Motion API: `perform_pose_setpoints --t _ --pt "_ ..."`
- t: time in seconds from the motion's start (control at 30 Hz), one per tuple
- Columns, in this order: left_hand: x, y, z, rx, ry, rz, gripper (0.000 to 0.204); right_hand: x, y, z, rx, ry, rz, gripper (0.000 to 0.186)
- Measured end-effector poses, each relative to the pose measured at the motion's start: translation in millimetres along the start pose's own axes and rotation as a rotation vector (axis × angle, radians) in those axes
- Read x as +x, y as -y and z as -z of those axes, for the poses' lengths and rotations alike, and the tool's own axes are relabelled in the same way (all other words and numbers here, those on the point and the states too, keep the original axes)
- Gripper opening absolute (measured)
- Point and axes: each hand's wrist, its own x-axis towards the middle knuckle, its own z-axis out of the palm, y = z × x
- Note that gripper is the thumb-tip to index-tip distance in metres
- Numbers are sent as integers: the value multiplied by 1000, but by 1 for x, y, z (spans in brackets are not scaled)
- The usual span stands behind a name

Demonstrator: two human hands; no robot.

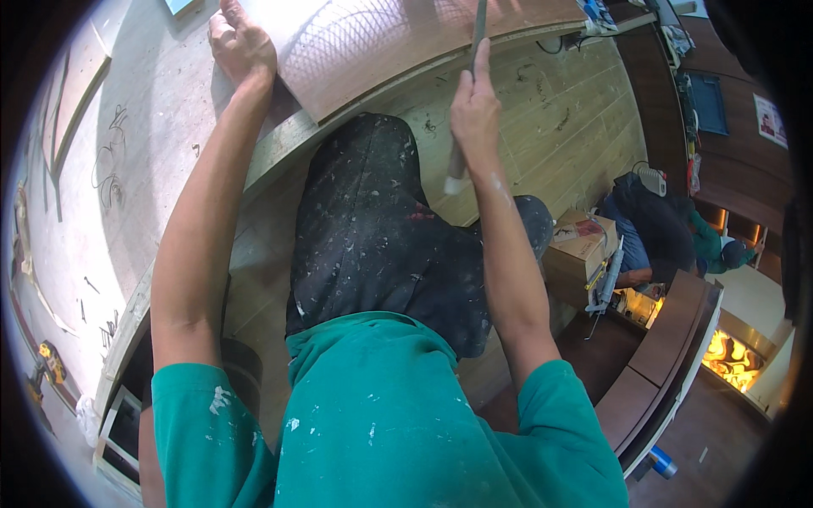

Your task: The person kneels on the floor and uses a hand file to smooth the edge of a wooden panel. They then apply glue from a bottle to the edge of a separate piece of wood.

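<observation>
My right hand [476, 114] is wrapped round a long narrow tool that looks like a file [480, 30]. Its grey blade points away from me over a board, and its pale handle end sticks out below my fist. A brown wooden board [364, 63] with a glossy, light-reflecting face lies on the worktable in front of me. Just past the board's left edge, my left hand [241, 46] has its fingers curled in. Whatever those fingers hold, if anything, is hidden.
The pale worktable [157, 161] carries a thin panel [76, 97] and a yellow-black power tool [51, 362]. On the right stand a cardboard box [584, 237] with a caulking gun [605, 275] against it and dark cabinet pieces [652, 364]. Another person [652, 224] crouches beyond.
</observation>
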Motion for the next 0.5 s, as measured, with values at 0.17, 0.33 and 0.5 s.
perform_pose_setpoints --t 0.17,0.33,0.5 --pt "13 14 -4 0 0 -37 76 -69 19 -37 2 175 383 63" --pt "13 7 3 15 -3 9 75 17 9 16 -47 108 -30 61" --pt "13 10 -3 21 25 36 74 34 -10 12 -105 54 64 60"
